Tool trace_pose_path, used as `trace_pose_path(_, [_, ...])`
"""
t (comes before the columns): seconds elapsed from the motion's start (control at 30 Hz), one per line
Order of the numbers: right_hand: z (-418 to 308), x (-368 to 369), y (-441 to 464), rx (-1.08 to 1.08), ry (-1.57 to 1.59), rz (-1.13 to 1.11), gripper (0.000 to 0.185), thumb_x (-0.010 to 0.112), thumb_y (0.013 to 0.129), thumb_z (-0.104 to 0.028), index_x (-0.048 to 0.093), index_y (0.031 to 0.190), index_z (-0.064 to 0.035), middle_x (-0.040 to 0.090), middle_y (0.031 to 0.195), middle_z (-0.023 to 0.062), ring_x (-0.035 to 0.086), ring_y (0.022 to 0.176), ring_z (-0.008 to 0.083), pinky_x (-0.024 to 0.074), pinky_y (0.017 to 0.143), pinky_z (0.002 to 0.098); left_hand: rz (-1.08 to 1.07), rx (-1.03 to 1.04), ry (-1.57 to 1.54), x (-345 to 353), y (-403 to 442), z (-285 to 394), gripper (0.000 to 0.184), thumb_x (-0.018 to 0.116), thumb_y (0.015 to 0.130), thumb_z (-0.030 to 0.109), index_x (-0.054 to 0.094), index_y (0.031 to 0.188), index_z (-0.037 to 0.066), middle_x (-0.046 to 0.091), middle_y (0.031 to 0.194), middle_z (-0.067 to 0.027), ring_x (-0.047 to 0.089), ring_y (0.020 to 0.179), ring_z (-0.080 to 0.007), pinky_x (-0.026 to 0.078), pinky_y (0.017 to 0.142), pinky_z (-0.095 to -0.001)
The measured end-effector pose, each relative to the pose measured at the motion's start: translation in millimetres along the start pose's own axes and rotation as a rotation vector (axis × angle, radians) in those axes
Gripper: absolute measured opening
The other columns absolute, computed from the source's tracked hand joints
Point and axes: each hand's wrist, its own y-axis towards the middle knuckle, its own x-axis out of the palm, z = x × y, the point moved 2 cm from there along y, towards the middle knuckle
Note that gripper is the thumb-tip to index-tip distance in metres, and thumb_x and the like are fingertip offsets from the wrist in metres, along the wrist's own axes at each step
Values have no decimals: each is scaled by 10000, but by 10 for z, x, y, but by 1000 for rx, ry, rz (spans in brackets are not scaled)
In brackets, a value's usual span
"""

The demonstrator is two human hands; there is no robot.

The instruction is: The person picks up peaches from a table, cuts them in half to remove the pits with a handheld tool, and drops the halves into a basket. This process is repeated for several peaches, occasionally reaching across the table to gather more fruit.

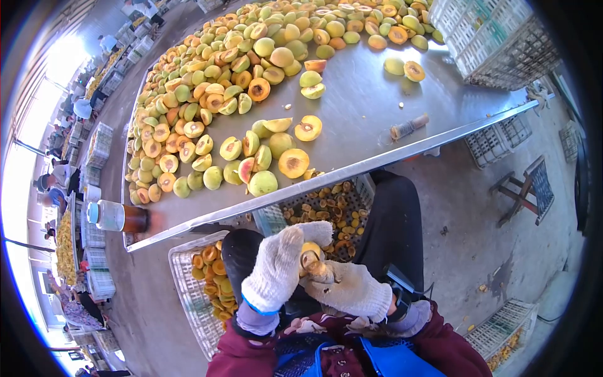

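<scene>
My left hand (276, 267), in a white knit glove, is closed around a yellow peach half (311, 249) in front of my lap. Against that fruit is my right hand (348, 289), also gloved, its fingertips stained brown. Its fingers are curled tight, and what they may grip is hidden. Below both hands, between my knees, a crate (271, 220) holds small brown and yellow fruit pieces. To the left stands a white crate (182, 270) of orange-yellow peach halves.
A metal table (358, 94) ahead bears a large heap of halved peaches (220, 81). On it are a jar of brown liquid (119, 217), a short wrapped handle (409, 127) and a white crate (493, 44). A folding stool (527, 191) stands right; people work far left.
</scene>
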Motion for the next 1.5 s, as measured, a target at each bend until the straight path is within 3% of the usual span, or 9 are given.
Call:
trace_pose_path(0.2, [-8,-82,16,191,503,-166,293,641,874,-399,641,976,-125,657,669,47,668,632,185,515,625,326,44,205,-398,205,-18,-117,687,436,971,546,397,1372,-11,544,1245,-136,600,1022,-224,469,905,-353])
trace_pose_path(0.37, [101,11,4,36,368,-182,338,623,883,-428,644,1002,-113,665,719,79,669,648,177,520,604,320,379,537,134,269,-151,-226,512,428,1004,427,571,1215,-17,592,1178,-163,622,991,-224,480,883,-355])
trace_pose_path(0.5, [172,40,59,-56,377,-196,365,620,878,-451,638,1003,-108,648,713,87,653,640,181,523,600,324,196,126,-11,167,-48,-139,479,437,1009,387,611,1150,-37,679,1004,-146,672,862,-212,503,803,-311])
trace_pose_path(0.53, [171,36,48,77,449,-276,343,623,885,-433,631,987,-106,634,689,78,632,598,167,511,561,311,84,160,352,92,56,29,627,430,978,535,600,1154,-42,677,922,-101,651,867,-194,510,764,-298])
trace_pose_path(0.67, [153,-69,-3,317,761,-617,277,641,897,-381,602,927,-108,602,636,37,557,485,106,442,434,249,145,137,179,219,-39,-31,625,450,968,540,611,1155,-35,666,992,-98,648,866,-180,516,753,-286])
trace_pose_path(0.8, [93,-22,-10,336,808,-545,242,644,905,-352,583,890,-118,594,623,11,528,445,71,387,379,218,112,49,-26,153,9,-42,662,455,950,577,587,1204,-19,633,1100,-115,648,882,-188,527,762,-300])
trace_pose_path(0.97, [63,-50,44,127,581,-84,204,620,925,-299,589,920,-98,588,636,-5,552,479,74,419,408,227,44,-6,-574,190,13,-132,735,542,942,476,288,1467,28,507,1341,-169,519,1219,-269,413,1035,-417])
trace_pose_path(1.23, [2,-135,-53,217,616,33,246,656,897,-277,631,1071,-106,635,694,4,576,521,61,458,460,231,84,-183,-509,-52,-125,-279,466,685,857,158,475,1248,16,593,1214,-133,609,1045,-221,488,894,-341])
trace_pose_path(1.5, [85,83,21,149,241,-40,379,600,869,-466,627,1069,-145,684,767,97,684,779,300,537,706,393,262,-3,-708,170,-79,-284,547,534,939,458,459,1299,54,469,1387,-151,526,1188,-262,501,899,-389])
